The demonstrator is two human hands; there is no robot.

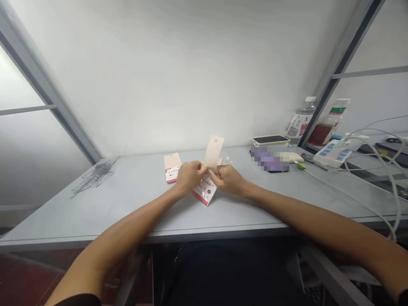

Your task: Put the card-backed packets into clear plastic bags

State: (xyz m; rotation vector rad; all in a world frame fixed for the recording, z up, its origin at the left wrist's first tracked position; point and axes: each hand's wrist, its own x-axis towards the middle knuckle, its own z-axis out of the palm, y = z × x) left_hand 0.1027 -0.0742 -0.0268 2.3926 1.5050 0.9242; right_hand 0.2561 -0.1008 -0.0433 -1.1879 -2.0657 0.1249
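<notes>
My left hand and my right hand meet at the middle of the desk, fingers pinched on a ruler-set packet. Its lower part is white with a red bottom edge and printed characters, under shiny clear plastic. A pale cream strip rises above my fingers from the same packet. The fingertips hide where the two parts meet. Just left of my left hand lies a similar packet, cream above and white and red below, partly covered by that hand.
Clear rulers lie in a heap at the left of the grey desk. Toward the right are a phone, a blurred purple item, a water bottle, a bottle of dark liquid, a power strip and loose white cables.
</notes>
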